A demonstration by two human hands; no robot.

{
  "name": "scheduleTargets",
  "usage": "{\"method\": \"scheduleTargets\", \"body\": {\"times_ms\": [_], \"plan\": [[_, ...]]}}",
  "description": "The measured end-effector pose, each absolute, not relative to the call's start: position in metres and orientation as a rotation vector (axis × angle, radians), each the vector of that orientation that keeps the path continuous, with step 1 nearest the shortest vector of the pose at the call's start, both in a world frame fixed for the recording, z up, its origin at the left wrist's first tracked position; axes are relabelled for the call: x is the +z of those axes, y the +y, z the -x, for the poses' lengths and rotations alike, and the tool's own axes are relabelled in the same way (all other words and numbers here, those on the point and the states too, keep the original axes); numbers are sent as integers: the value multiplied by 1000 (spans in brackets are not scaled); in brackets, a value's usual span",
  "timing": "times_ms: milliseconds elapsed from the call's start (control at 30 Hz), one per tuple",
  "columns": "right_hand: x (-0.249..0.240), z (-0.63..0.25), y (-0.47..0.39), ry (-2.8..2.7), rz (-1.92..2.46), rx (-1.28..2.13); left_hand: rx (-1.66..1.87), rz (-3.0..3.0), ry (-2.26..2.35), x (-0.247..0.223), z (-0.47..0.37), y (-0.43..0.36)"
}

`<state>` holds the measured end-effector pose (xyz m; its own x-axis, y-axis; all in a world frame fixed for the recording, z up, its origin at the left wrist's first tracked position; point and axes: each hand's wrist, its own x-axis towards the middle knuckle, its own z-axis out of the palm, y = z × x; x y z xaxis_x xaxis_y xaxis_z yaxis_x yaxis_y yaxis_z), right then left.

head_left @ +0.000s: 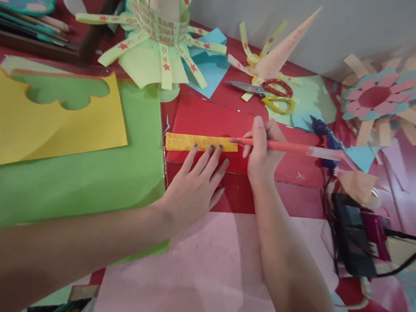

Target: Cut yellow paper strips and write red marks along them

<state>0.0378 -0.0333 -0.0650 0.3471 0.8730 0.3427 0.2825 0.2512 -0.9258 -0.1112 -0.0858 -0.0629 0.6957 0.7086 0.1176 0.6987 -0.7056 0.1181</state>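
Observation:
My right hand (266, 153) is closed around a red pen (291, 147), its tip at the right part of a yellow paper strip (180, 142). Small red writing covers the left part of the strip. My left hand (197, 179) lies flat with fingers spread, fingertips pressing the strip's lower edge. Under the strip is a piece of red card (211, 118) on the red table. What the writing says is too small to read.
Scissors (256, 88) with red and yellow handles lie beyond my hands, near paper crafts (163, 32). Yellow card (98, 128) and green sheets (76, 184) are at left, pink paper (199, 270) in front. A glue gun (325, 136) and black power strip (352, 239) with cables are at right.

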Motion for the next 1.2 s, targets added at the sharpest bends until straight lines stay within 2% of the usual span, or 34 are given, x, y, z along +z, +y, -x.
{"method": "scheduleTargets", "body": {"times_ms": [200, 500, 667, 900, 1200], "plan": [[-67, -37, -30, -1275, 1365, 731, 248, -2832, 1173, -63, 111, -85], [-63, -37, -29, -1318, 1448, 572, 306, -2873, 1153, -62, 112, -85], [-65, -38, -28, -1333, 1434, 577, 312, -2888, 1079, -60, 112, -85], [-67, -38, -28, -1306, 1432, 608, 258, -2792, 1292, -58, 111, -90], [-68, -38, -27, -1314, 1448, 634, 189, -2747, 1320, -55, 111, -89]]}}
